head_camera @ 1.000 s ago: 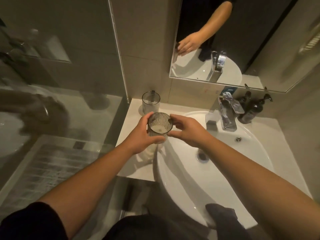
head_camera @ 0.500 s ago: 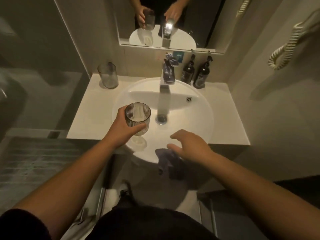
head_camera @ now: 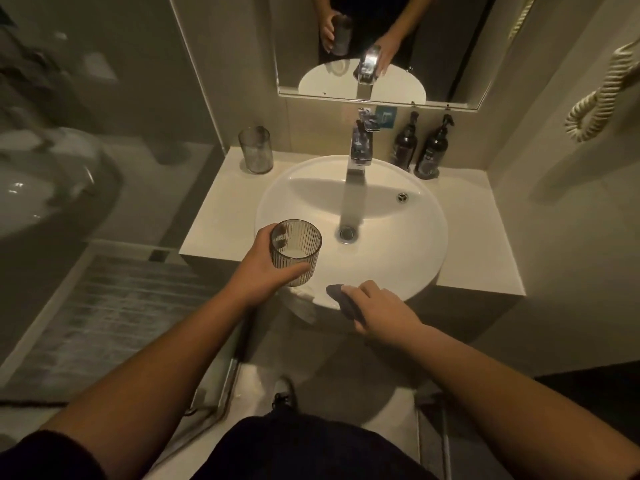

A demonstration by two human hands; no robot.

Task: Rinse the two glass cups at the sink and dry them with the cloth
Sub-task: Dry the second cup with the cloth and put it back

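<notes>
It's a dim, small bathroom with a pale counter [head_camera: 221, 216] set into a corner, a round white basin [head_camera: 408, 251] sunk into it and a mirror [head_camera: 450, 46] on the wall above. The person stands right up against the basin's front edge. Their left hand [head_camera: 263, 271] is wrapped around a ribbed glass cup [head_camera: 295, 250], holding it upright over the left rim of the basin, thumb across the near side. Their right hand [head_camera: 377, 308] is down on the front lip of the basin, fingers closed over a dark cloth [head_camera: 341, 299] that lies draped across the edge. The second glass cup [head_camera: 255, 149] stands by itself at the back left corner of the counter, well apart from both hands. A chrome tap [head_camera: 360, 147] rises at the back of the basin, with two dark pump bottles [head_camera: 420, 148] just to its right against the wall.
</notes>
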